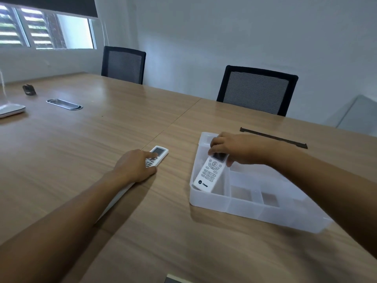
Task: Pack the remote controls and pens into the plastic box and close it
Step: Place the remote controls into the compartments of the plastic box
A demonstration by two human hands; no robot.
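Note:
A translucent plastic box (pixel 240 203) with several compartments stands open on the wooden table at the right. My right hand (pixel 234 149) grips the top end of a white remote control (pixel 210 175), which lies tilted inside the box's long left compartment. To the left of the box, my left hand (pixel 135 165) rests on a second white remote (pixel 158 154) that lies flat on the table, fingers over its buttons. A white object under my left forearm is mostly hidden. No pens show, and no lid that I can tell.
A dark flat strip (pixel 273 137) lies beyond the box. Two black mesh chairs (pixel 257 90) stand at the table's far edge. A metal cable slot (pixel 64 104), a small dark object (pixel 29 89) and a white device (pixel 10 110) sit far left.

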